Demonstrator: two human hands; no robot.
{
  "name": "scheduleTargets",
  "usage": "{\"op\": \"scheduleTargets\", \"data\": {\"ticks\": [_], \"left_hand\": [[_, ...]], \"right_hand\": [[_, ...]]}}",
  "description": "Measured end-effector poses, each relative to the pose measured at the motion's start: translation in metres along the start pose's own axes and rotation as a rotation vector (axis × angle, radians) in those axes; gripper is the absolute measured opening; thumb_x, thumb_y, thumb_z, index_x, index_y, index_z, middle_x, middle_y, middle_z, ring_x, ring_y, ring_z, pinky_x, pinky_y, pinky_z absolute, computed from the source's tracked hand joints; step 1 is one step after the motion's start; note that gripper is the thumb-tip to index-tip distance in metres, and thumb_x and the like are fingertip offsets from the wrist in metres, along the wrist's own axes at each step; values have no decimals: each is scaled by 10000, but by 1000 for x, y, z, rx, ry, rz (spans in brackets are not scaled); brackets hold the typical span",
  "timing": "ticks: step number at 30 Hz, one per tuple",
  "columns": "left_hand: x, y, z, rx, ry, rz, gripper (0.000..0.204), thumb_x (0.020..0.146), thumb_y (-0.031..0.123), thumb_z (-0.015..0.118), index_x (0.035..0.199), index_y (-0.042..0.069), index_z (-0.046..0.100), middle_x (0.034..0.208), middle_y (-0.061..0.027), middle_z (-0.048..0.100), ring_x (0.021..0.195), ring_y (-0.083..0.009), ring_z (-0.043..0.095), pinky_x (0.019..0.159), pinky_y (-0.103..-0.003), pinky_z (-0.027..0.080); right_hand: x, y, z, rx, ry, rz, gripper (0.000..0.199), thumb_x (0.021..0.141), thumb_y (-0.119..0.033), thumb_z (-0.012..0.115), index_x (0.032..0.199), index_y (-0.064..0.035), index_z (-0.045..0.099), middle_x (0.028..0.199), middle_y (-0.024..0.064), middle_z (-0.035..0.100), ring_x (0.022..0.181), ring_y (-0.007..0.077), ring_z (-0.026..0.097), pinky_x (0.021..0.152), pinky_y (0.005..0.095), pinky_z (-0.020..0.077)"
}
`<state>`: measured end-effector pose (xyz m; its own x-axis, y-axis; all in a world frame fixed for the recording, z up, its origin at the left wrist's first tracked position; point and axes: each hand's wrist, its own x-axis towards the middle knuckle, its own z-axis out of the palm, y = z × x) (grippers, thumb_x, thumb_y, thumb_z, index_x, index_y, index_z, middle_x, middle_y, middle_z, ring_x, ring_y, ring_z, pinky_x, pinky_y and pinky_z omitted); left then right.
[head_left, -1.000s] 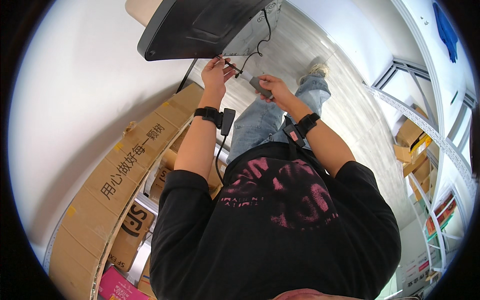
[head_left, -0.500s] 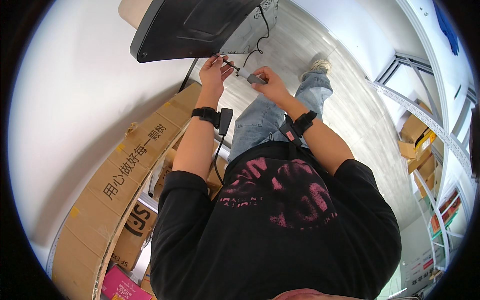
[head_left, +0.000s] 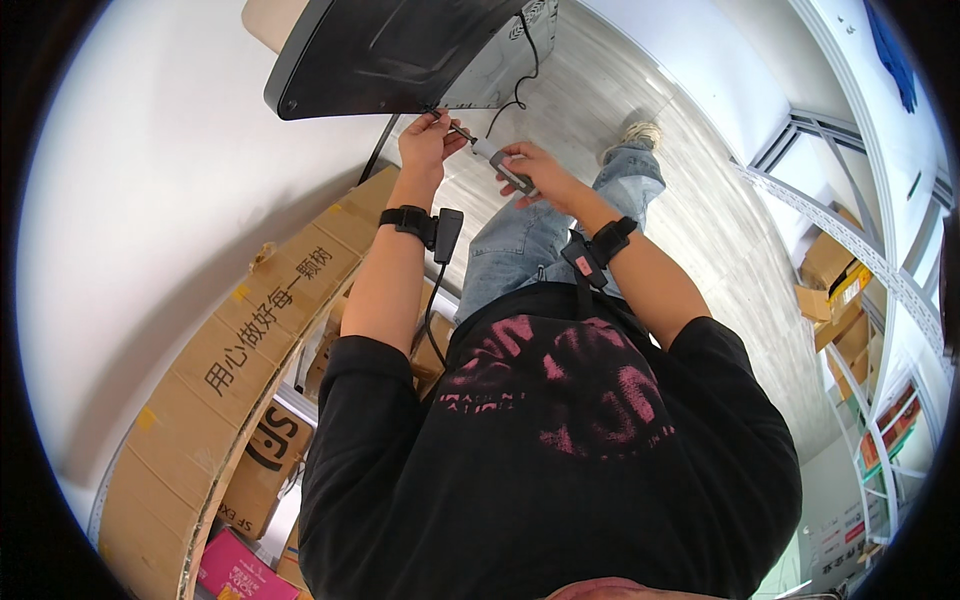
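White wall is filling the left side, with cardboard boxes (head_left: 230, 340) leaning along it below a dark monitor (head_left: 390, 55) seen from its back. Beneath the monitor's lower edge, the left hand (head_left: 425, 140) is reaching up with forearm extended, fingers pinching a thin connector tip (head_left: 462, 131). Just beside it, the right hand (head_left: 530, 170) is curling closed around a small grey device (head_left: 510, 172), wrist bent inward, over grey flooring (head_left: 700, 230).
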<state>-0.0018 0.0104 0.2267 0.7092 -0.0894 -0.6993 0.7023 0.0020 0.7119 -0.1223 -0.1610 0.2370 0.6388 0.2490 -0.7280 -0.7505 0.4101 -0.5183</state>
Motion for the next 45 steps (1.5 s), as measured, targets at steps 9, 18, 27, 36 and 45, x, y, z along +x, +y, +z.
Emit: {"op": "scheduleTargets", "data": {"ticks": [9,18,27,36,45], "left_hand": [[-8,9,7,-44,-27,-60,89,895,103,574,932,24,562,885,-94,606,768,-242,654,650,-309,574],[-1,4,0,82,-8,-36,80,885,105,593,901,29,577,804,-66,606,689,-191,644,651,-301,571],[-2,8,6,28,12,-57,94,862,113,632,884,36,582,796,-65,608,654,-184,623,643,-304,571],[11,5,-1,88,20,-31,70,856,80,631,853,17,601,755,-65,617,650,-172,621,639,-303,574],[10,6,-4,-25,-60,-35,115,875,10,554,989,9,570,878,-92,627,820,-226,655,736,-308,558]], "right_hand": [[6,10,9,-646,288,-494,409,727,-92,709,1067,-67,484,936,122,577,790,259,581,713,372,450],[-2,-12,-1,-73,-25,-6,370,836,-194,635,1155,-79,488,865,58,579,741,160,577,573,314,463],[18,16,-3,-512,212,-436,388,782,-144,684,1123,-72,514,838,65,568,678,151,559,552,303,453],[-1,-9,0,38,8,70,438,757,-144,710,1140,-76,509,833,61,558,711,167,552,605,281,454],[13,5,-5,-473,164,-231,399,798,-136,672,1162,-89,517,851,63,575,714,125,559,543,282,458]]}}
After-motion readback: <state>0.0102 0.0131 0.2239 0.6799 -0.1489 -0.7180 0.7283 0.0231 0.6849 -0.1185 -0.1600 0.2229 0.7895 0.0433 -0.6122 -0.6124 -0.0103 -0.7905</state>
